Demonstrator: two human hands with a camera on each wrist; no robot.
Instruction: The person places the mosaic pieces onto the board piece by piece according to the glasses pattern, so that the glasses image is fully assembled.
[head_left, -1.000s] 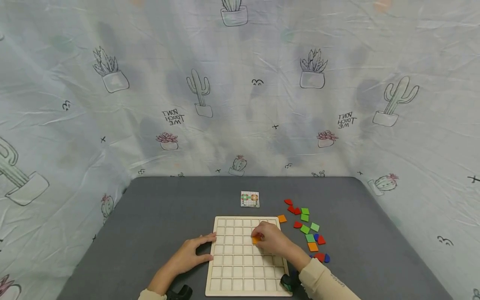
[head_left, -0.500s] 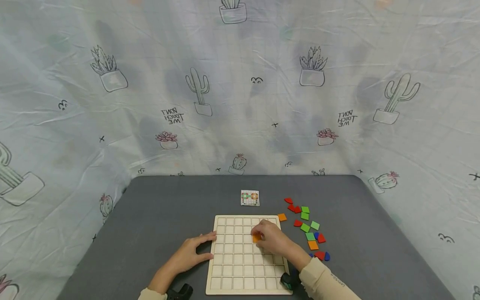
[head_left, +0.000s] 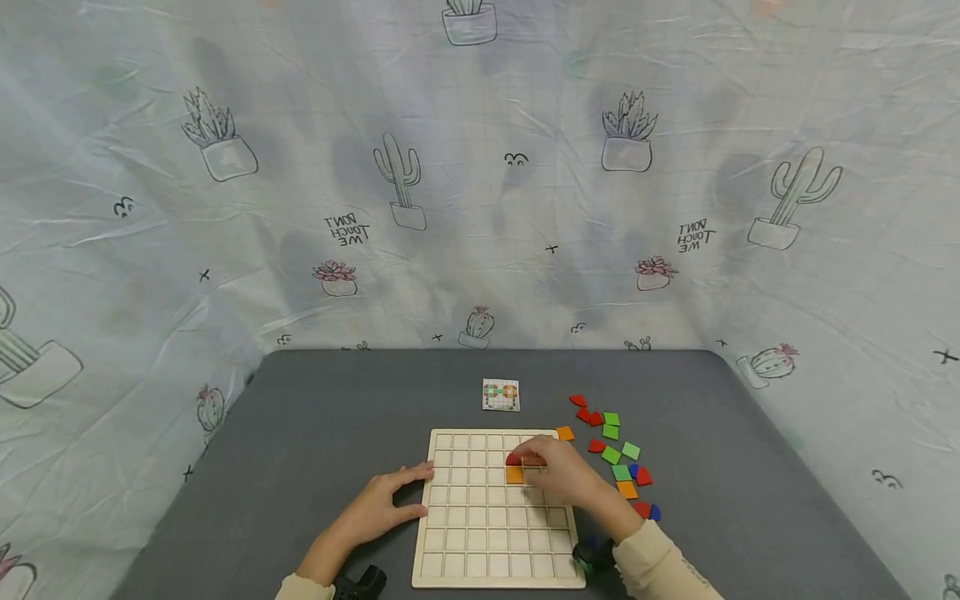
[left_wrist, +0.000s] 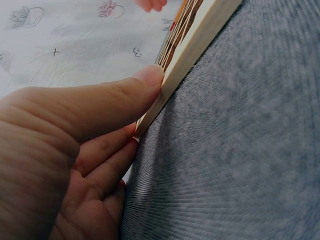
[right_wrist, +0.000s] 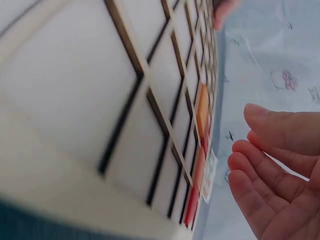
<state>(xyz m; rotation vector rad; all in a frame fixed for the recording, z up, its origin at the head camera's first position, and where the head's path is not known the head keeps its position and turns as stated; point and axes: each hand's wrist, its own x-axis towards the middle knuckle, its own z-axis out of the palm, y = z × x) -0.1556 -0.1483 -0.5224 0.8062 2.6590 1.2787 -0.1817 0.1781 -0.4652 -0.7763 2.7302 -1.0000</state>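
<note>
A pale wooden board (head_left: pixel 498 582) with a grid of square cells lies on the grey table. At its left edge, my left hand (head_left: pixel 386 504) rests thumb and fingertips against the side; the left wrist view shows the thumb (left_wrist: pixel 120 100) lying along the rim. Over the upper right cells is my right hand (head_left: pixel 566 479), thumb and fingers apart and nothing between them in the right wrist view. An orange square tile (head_left: pixel 514 475) sits in a cell beside its fingertips. Just beyond that, a red piece (head_left: pixel 513 459) shows; further red and orange pieces (right_wrist: pixel 191 206) lie partly hidden from the head view.
Right of the board lie loose green tiles (head_left: pixel 611 455), red rounded pieces (head_left: pixel 596 446), orange squares (head_left: pixel 627 490) and blue pieces (head_left: pixel 655 512). A small printed pattern card (head_left: pixel 500 395) lies behind the board. Patterned cloth (head_left: pixel 480 208) hangs around the table.
My right hand has let go of the orange tile and drawn slightly right, uncovering the tile and a red piece. The left hand stays at the board's edge.
</note>
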